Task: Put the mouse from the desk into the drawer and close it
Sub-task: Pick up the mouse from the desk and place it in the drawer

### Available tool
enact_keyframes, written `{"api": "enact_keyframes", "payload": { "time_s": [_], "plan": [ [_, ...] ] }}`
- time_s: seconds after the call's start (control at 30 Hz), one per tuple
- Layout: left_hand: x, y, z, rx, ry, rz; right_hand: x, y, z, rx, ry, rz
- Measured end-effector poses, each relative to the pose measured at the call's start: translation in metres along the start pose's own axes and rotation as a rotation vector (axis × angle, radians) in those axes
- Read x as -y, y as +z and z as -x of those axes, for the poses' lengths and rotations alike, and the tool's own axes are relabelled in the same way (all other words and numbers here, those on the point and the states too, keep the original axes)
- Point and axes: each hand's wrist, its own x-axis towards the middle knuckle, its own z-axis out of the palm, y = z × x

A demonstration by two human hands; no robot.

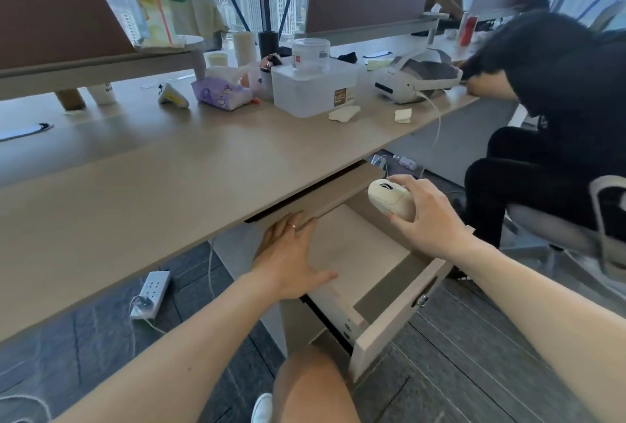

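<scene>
A cream-white computer mouse (389, 198) is held in my right hand (427, 223), above the far right part of the open drawer (393, 324). The drawer is pulled out from under the wooden desk (162, 178), and its pale inside bottom looks bare. My left hand (291, 256) lies flat with fingers spread on the drawer's left side, fingertips reaching under the desk edge, holding nothing.
A seated person in black (555, 111) is close on the right, beside the drawer. On the desk stand a clear plastic box (313, 90), a tissue pack (222, 92) and a white headset (411, 79). A power strip (150, 294) lies on the floor. My knee (311, 385) is below the drawer.
</scene>
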Motion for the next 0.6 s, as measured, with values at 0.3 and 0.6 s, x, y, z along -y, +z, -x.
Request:
{"api": "enact_keyframes", "payload": {
  "time_s": [0.3,0.6],
  "plan": [
    [0.013,0.034,-0.003,-0.16,0.07,-0.204,0.001,0.041,-0.009,0.083,0.069,0.006],
    [0.016,0.043,-0.001,-0.243,0.104,-0.264,-0.008,0.086,-0.017,0.241,0.146,0.108]
  ]
}}
